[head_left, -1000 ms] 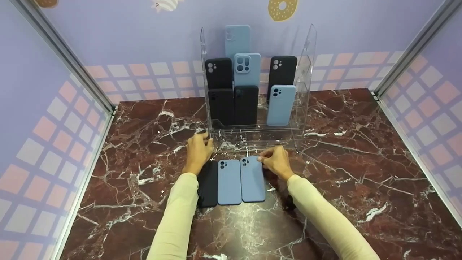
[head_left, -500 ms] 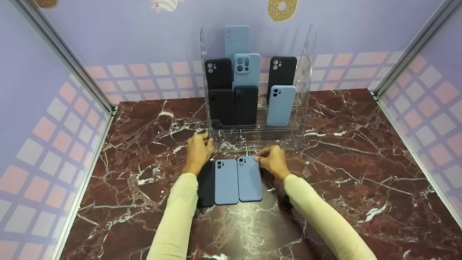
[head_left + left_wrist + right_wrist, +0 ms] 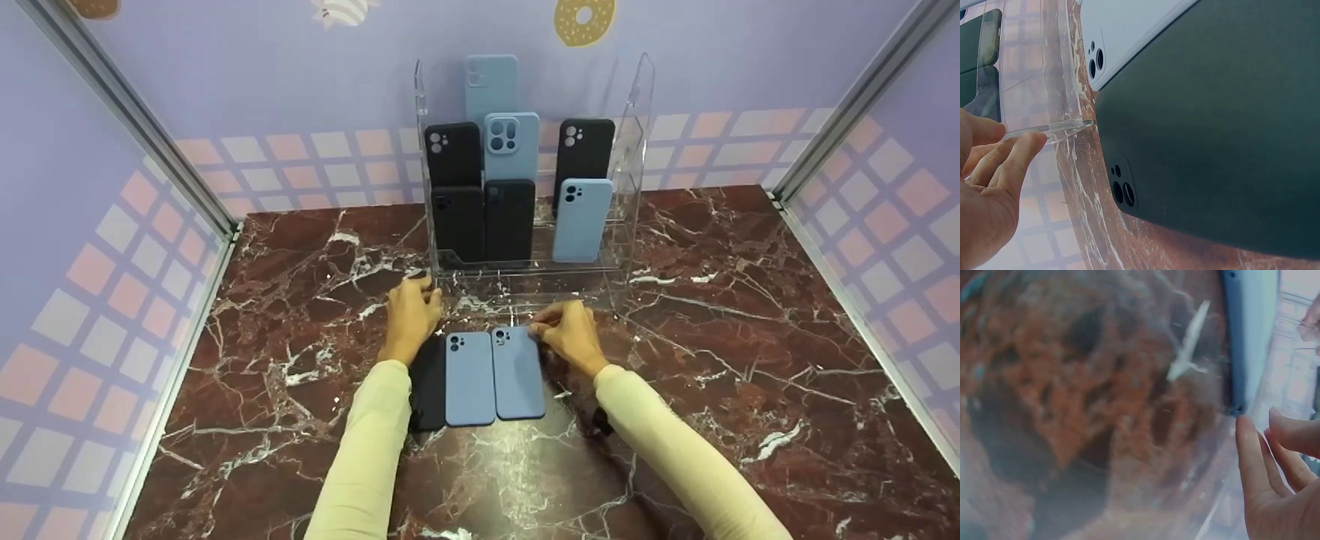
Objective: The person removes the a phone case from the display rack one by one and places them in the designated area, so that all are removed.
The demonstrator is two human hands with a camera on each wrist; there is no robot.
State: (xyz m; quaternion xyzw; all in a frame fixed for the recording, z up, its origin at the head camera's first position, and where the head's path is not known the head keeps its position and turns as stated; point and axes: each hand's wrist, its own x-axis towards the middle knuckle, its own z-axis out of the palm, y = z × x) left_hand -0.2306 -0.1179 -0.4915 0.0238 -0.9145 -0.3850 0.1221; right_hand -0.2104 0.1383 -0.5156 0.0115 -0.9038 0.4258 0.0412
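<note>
Two blue phone cases lie side by side on the marble-patterned table, a middle one (image 3: pixel 469 379) and a right one (image 3: pixel 519 375). A black phone case (image 3: pixel 1213 124) lies left of them, partly hidden by the left forearm in the head view. My left hand (image 3: pixel 410 311) pinches the lower front corner of a clear display stand (image 3: pixel 1067 126) between thumb and fingers. My right hand (image 3: pixel 571 334) has thumb and fingertips at the upper right corner of the right blue case, seemingly pinching it; the right wrist view shows the fingertips at its edge (image 3: pixel 1238 349).
Behind the hands, the clear stand holds several black and blue phone cases on stepped tiers, among them a light blue one (image 3: pixel 583 221) at front right. Patterned panels (image 3: pixel 90 262) enclose the table at left, right and back.
My right hand has slid slightly left, and the two blue cases have shifted left with it, covering a little more beside the black case. My left hand has stayed at the stand's corner.
</note>
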